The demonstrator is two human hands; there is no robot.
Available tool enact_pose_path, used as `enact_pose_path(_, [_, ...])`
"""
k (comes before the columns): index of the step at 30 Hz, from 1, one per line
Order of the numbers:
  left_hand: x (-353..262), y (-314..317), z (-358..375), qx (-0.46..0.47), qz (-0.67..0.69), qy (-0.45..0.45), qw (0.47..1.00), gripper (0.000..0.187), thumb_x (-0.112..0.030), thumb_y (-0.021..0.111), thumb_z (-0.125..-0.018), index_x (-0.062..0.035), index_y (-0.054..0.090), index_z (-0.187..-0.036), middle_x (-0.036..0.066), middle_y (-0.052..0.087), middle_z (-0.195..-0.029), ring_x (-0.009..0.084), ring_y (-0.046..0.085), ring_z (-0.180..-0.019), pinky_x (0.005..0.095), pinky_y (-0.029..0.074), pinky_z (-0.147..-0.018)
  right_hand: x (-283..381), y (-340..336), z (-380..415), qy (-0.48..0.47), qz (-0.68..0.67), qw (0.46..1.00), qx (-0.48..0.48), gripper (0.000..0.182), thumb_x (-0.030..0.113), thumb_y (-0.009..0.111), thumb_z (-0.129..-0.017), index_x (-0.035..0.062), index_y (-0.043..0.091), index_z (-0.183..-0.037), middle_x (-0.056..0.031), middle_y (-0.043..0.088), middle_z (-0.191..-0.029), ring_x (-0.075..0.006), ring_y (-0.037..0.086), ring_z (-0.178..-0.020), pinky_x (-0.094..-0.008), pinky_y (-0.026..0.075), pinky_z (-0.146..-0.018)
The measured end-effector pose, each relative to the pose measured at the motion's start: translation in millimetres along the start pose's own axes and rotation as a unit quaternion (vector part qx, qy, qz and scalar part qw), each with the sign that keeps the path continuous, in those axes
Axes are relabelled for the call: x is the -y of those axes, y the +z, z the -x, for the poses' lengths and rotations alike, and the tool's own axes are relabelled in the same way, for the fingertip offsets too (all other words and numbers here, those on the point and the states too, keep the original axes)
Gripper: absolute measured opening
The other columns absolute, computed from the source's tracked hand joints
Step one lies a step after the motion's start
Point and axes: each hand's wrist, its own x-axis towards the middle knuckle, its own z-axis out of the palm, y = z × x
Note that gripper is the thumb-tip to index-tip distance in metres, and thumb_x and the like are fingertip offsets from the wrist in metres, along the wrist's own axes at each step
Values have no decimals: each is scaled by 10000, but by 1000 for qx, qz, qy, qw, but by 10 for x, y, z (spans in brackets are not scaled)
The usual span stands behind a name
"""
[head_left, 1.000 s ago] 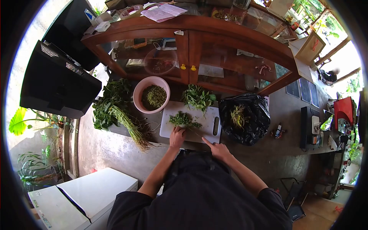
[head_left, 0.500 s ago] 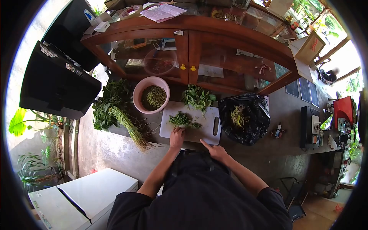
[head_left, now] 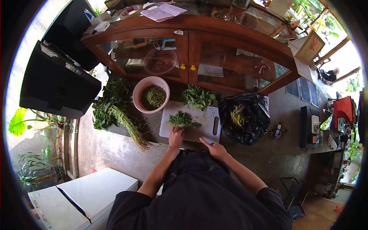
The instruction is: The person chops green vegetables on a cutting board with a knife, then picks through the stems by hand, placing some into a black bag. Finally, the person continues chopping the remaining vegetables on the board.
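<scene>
On the white cutting board (head_left: 168,132) lies a pile of finely chopped greens (head_left: 180,119). My left hand (head_left: 176,137) is at the pile's near edge, its bent fingers pressed together on the greens. To the right, my right hand (head_left: 215,148) is closed at the board's near edge, index finger stretched forward along what looks like a knife; its dull blade (head_left: 193,137) is hard to make out against the board. Uncut leafy greens (head_left: 198,96) rest across the board's far edge. A pink bowl (head_left: 137,100) behind the board's left corner holds chopped greens.
A large bundle of leafy stems with roots (head_left: 128,122) lies to the left. On the right, an open black plastic bag (head_left: 249,134) holds root scraps. A wooden glass-door cabinet (head_left: 188,57) stands behind the board, and a white fridge (head_left: 96,195) at lower left.
Both hands have shifted very slightly: the left fingers sit a little farther forward against the chopped greens, and the right fingertip is a touch higher. Everything else stays in place.
</scene>
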Motion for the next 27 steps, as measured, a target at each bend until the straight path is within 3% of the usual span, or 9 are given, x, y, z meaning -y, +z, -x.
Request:
enact_pose_path(6, [-15,-19,8,10,-15,12,1000,151,-95,671,-817,-70,727,-955,92,651,-972,330,606,-951,424,507,-851,32,2,-11,-11,8,1000,-23,825,59,483,-844,380,222,-1559,-215,617,-703,-425,634,-625,-545,527,-615])
enact_pose_path(17, [19,65,18,11,-36,-32,999,205,-121,669,-812,-59,724,-999,110,669,-985,326,609,-1005,430,498,-864,161,-341,-10,58,30,993,99,845,111,517,-859,410,157,-1563,-225,680,-891,-429,664,-751,-525,550,-710])
enact_pose_path(27, [2,23,3,1,-33,-32,999,164,-125,672,-819,-92,748,-960,84,673,-955,310,608,-964,412,488,-845,281,-511,10,57,50,990,120,882,95,544,-832,406,162,-1564,-209,688,-935,-415,681,-781,-508,563,-712])
